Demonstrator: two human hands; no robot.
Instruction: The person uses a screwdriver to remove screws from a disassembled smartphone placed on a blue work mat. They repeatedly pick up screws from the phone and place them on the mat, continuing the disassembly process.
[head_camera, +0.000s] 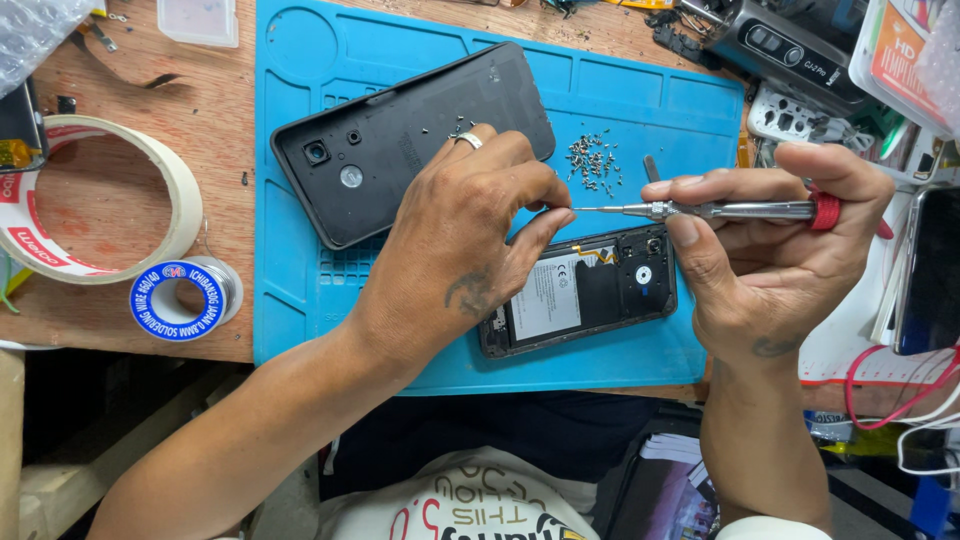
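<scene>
A slim metal screwdriver (730, 210) with a red collar near its rear end lies level across the scene, above the opened phone (585, 290). The right hand (770, 260) has its fingers closed around the shaft, thumb underneath and forefinger stretched along the top. The left hand (470, 240), a ring on one finger, meets the tool's fine tip with thumb and forefinger pinched together right at the point; whether a screw sits between them is too small to tell.

The phone rests face down on a blue work mat (300, 290), its back removed so the battery with its white label and the dark inner frame show. Part of it is hidden under the left hand. Its black back cover (400, 140) lies further up the mat, inner side up, with camera holes near one end. A scatter of tiny screws (594, 162) sits on the mat just beyond the screwdriver's tip.

Off the mat, on the wooden worktop (215, 110), a wide roll of pale tape (185, 190) stands beside a small blue-labelled spool of solder wire (180, 300). Tools and cables crowd the right edge.
</scene>
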